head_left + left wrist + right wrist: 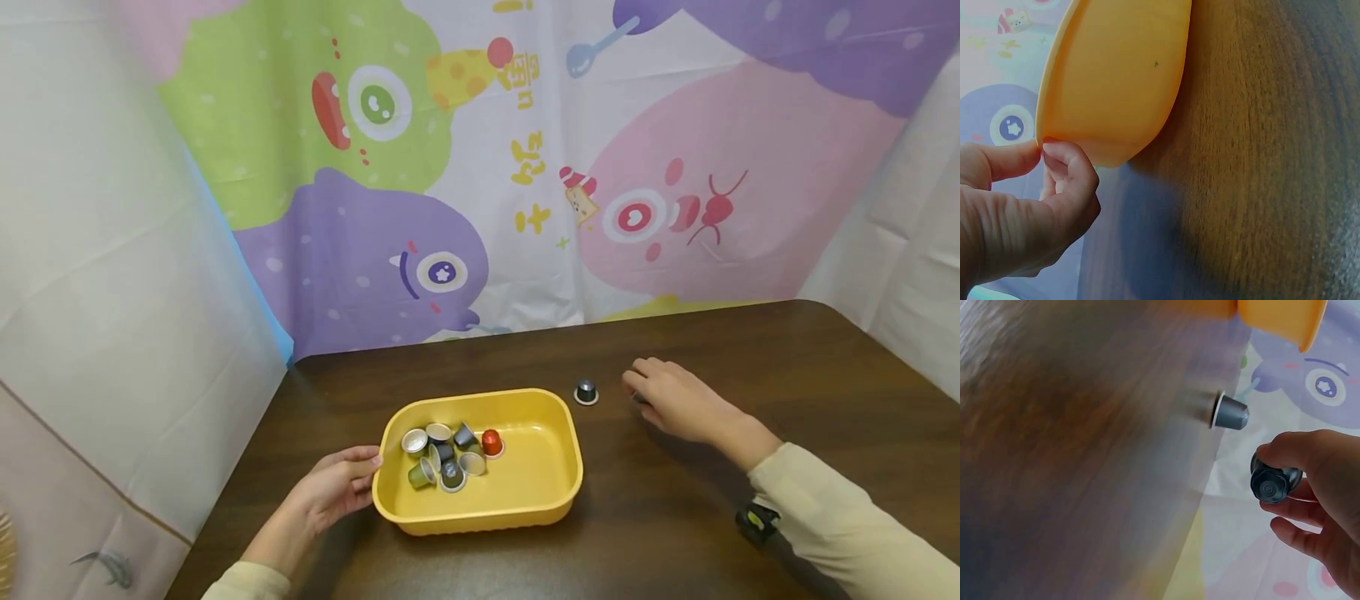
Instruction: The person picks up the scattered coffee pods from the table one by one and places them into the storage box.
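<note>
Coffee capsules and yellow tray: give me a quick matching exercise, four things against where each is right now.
Things:
1. red capsule
2. grey capsule
3. dark capsule
4. yellow tray

Places or states:
A. pinched in the right hand
B. rim held by the left hand
C. standing alone on the table, between tray and right hand
D. inside the tray, beside the pile of other capsules

Pairs: 1-D, 2-C, 3-A, 4-B

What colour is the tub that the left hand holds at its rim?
The tub is yellow, held by the left hand; the head view shows it best.
</note>
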Demonstrator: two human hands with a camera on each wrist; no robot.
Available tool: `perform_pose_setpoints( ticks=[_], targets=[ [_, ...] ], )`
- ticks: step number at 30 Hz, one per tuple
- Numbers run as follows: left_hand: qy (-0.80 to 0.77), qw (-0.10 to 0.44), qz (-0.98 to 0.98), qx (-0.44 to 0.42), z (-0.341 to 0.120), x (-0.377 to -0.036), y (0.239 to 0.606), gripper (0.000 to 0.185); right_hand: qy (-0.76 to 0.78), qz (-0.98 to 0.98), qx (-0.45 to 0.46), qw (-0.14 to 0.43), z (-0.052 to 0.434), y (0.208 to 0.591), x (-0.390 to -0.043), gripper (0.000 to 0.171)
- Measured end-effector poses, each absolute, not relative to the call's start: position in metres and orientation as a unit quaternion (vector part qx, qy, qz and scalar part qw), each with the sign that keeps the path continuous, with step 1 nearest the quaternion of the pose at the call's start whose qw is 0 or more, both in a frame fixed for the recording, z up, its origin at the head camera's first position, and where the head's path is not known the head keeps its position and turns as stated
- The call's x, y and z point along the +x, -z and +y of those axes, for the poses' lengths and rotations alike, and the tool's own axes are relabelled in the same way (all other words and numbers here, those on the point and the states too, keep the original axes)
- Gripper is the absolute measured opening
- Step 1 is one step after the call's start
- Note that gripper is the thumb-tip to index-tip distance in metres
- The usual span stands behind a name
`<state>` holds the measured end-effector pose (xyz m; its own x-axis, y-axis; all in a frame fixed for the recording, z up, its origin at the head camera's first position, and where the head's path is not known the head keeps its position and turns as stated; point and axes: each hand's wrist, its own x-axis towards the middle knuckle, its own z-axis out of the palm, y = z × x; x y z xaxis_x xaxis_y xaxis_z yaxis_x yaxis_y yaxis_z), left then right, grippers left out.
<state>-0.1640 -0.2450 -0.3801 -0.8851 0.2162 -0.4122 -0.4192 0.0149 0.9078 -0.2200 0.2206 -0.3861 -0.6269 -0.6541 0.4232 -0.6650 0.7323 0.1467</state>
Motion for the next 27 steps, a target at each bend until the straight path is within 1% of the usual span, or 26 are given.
perform_pose_setpoints(
  ticks=[9, 22, 27],
  targets=[
    [-0.696, 0.223, 0.678, -0.081, -0.243, -0.163, 0.378, 0.043, -0.005, -0.899, 0.374, 0.228, 0.209, 0.374, -0.21, 0.037],
    [-0.698, 0.219, 0.676, -0.083, -0.244, -0.163, 0.381, 0.045, 0.007, -0.886, 0.393, 0.246, 0.195, 0.359, -0.199, 0.037],
    [-0.699, 0.218, 0.676, -0.083, -0.244, -0.163, 0.381, 0.044, 0.001, -0.879, 0.402, 0.256, 0.189, 0.352, -0.194, 0.034]
  ],
)
